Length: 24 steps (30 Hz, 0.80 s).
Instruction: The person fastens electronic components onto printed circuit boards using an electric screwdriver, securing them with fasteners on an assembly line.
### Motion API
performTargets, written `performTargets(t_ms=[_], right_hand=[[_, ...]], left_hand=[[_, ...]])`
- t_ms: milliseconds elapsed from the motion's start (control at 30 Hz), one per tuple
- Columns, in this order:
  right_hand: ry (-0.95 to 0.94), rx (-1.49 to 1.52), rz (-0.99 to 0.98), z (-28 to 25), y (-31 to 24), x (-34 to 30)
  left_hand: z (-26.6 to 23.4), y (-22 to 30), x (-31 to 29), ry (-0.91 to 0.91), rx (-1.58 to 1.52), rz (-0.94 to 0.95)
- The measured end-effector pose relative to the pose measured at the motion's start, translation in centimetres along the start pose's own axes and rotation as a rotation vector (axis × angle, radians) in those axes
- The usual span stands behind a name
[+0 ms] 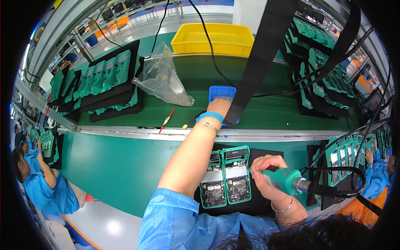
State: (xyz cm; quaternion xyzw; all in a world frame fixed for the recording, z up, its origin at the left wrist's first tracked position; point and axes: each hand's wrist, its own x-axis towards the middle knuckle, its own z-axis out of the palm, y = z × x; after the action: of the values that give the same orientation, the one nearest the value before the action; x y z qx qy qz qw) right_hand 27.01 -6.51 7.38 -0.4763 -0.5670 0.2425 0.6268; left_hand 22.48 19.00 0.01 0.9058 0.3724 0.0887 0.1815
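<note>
My left hand [219, 106] reaches over the conveyor into a small blue bin [216, 91]. Its fingers are hidden by the bin and a hanging black strap, and the bin's contents are hard to make out. My right hand [268, 175] is closed around a green electric screwdriver [284, 179], whose cable trails off to the right. Just left of that hand, two green device housings lie side by side on a black foam mat [263, 204]. Circuit boards show inside the right housing [237, 179] and the left housing [213, 187], which my left forearm partly covers.
A clear plastic bag [164, 79], a red-and-yellow tool [167, 121] and a yellow bin [212, 39] are on or beyond the green belt. Stacked trays of green housings stand at left [104, 77] and right [329, 75]. A black strap [262, 54] and cables hang in front. Co-workers sit on both sides.
</note>
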Motion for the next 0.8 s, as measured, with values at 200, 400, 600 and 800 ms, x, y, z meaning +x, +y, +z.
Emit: performTargets(t_ms=[200,400,600,800], right_hand=[[0.029,0.203,-0.094,-1.2,-3.1,-0.3],[0.006,0.317,-0.099,-0.7,-5.0,-1.4],[-0.018,0.328,-0.115,0.5,-6.0,-2.2],[-0.001,0.307,-0.107,0.1,-6.6,-2.8]], left_hand=[[-2.6,2.0,-1.4,0.019,0.000,0.072],[-3.3,1.7,-2.5,0.095,-0.059,0.026],[-2.8,1.5,-2.7,-0.055,-0.114,0.006],[-2.3,0.6,-1.8,-0.156,-0.176,-0.168]])
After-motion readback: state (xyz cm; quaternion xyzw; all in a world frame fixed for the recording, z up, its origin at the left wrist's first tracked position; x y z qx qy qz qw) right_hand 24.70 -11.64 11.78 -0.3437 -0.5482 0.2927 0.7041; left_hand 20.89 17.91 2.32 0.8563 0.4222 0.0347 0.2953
